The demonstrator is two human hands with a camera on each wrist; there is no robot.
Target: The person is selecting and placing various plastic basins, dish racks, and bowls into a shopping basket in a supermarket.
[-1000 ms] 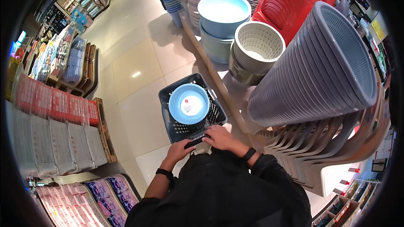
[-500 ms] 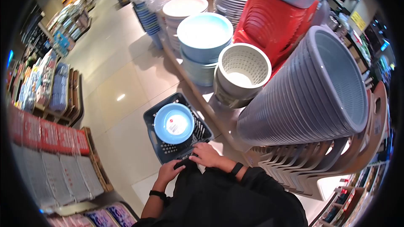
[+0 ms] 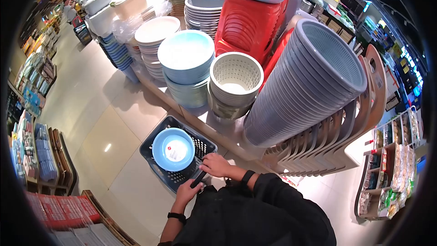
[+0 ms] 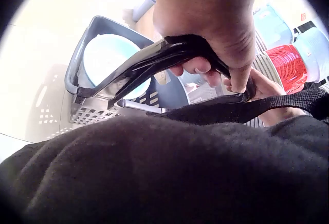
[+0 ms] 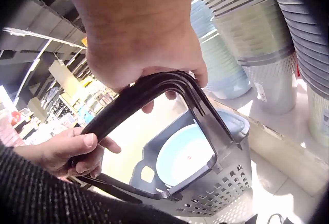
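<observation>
A dark grey basket (image 3: pixel 150 154) with perforated sides hangs in front of the person, a round light-blue basin (image 3: pixel 173 149) with a label lying in it. Its black handle (image 3: pixel 198 179) is held by both hands. The left hand (image 3: pixel 185 193) grips the near end of the handle; in the left wrist view its fingers curl under the black bar (image 4: pixel 149 62). The right hand (image 3: pixel 215 165) grips the other end, and in the right wrist view fingertips of the right hand (image 5: pixel 146 54) show beneath the bar.
A display platform (image 3: pixel 200 125) at the right bears stacked basins (image 3: pixel 186 57), cream perforated baskets (image 3: pixel 236 75), a leaning tower of grey-purple tubs (image 3: pixel 300 82) and stools (image 3: pixel 337 141). Tiled floor (image 3: pixel 98 155) extends left, with shelves (image 3: pixel 45 155) beyond and a distant person (image 3: pixel 69 11).
The head view has turned right, so the platform and its stacks sit further left and more of the right-hand shelving shows. Both hands still hold the handle, with the basin in the basket.
</observation>
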